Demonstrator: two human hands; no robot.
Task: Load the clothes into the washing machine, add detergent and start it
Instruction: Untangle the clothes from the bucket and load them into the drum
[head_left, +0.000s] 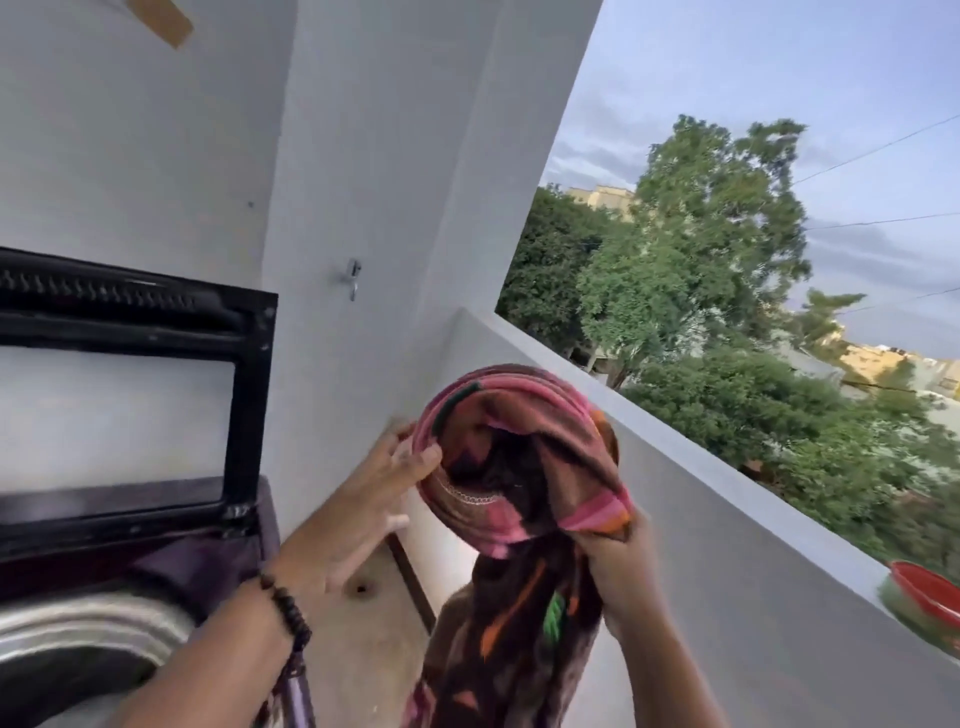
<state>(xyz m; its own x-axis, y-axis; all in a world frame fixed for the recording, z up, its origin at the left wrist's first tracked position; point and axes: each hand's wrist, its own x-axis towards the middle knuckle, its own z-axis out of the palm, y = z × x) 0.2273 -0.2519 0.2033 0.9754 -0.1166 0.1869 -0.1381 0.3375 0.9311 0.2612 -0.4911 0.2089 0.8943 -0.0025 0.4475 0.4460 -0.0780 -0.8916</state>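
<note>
Left hand (358, 499) raised, fingers (415, 460) spread, right hand (618, 566) gripping

A white plastered wall (156, 130) rises behind, with a small metal tap (354, 277) fixed to its pillar. A white parapet ledge (649, 410) runs rightward, bearing what looks like a red round bowl (930, 590) at the frame's edge. Beyond stand leafy green trees (701, 270), yellowish buildings (602, 197) and overhead wires (878, 221).

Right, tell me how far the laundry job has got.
Done: the washing machine stands with its lid raised and the drum exposed. In hand: the right hand grips a patterned garment held up beside the machine, the left hand touching its edge. Left: dropping it in, detergent, starting; no detergent shows.
</note>
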